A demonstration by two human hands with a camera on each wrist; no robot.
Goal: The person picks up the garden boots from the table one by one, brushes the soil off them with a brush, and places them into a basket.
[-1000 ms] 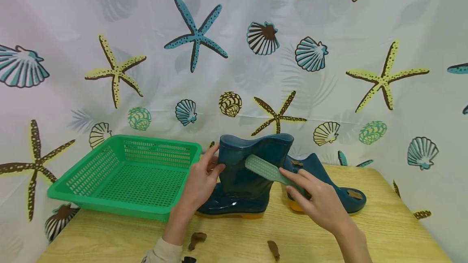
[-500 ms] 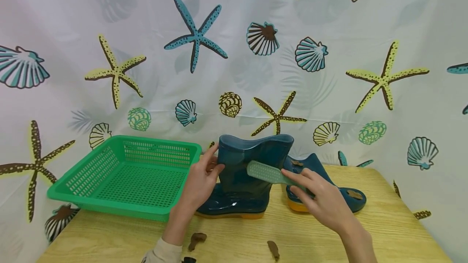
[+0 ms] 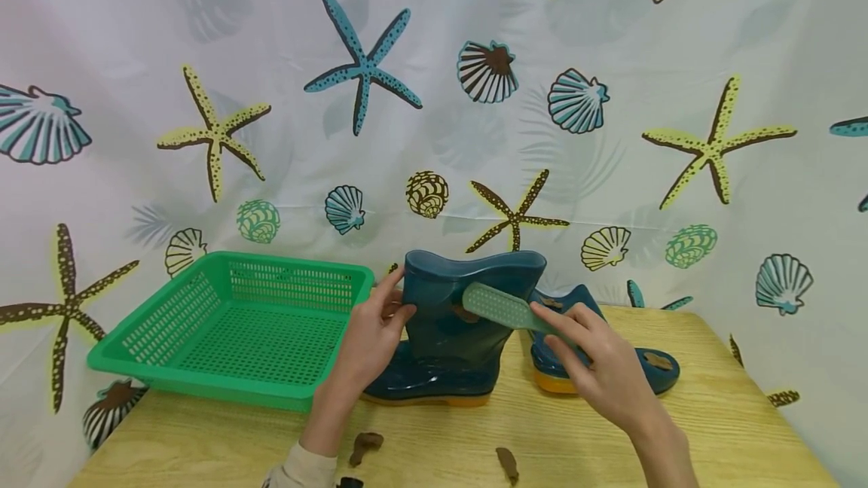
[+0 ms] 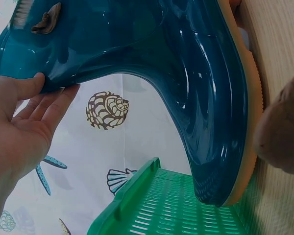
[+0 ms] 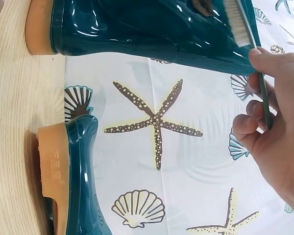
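Observation:
A dark blue rubber boot [image 3: 441, 337] stands upright on the table, toe to the left. My left hand [image 3: 371, 333] pinches the edge of its shaft, thumb in front and fingers behind, as the left wrist view shows. My right hand [image 3: 600, 364] grips the handle of a pale green brush [image 3: 498, 307]. In the right wrist view, the white bristles [image 5: 236, 24] face the boot's shaft near the top. A brown mud-like lump [image 4: 46, 18] sticks to the shaft just below the brush. Whether the bristles touch the boot I cannot tell.
Behind my right hand a second blue boot [image 3: 654, 382] carries brown lumps [image 3: 656, 360]. On the left is a green plastic basket [image 3: 264, 390]. Brown pieces [image 3: 506, 464] lie on the wooden table [image 3: 434, 435] in front. A patterned curtain [image 3: 434, 134] hangs behind.
The brush has dipped, then risen again and shifted slightly right, with my right hand. The brown lump on the shaft now shows below the brush. My left hand stays on the boot.

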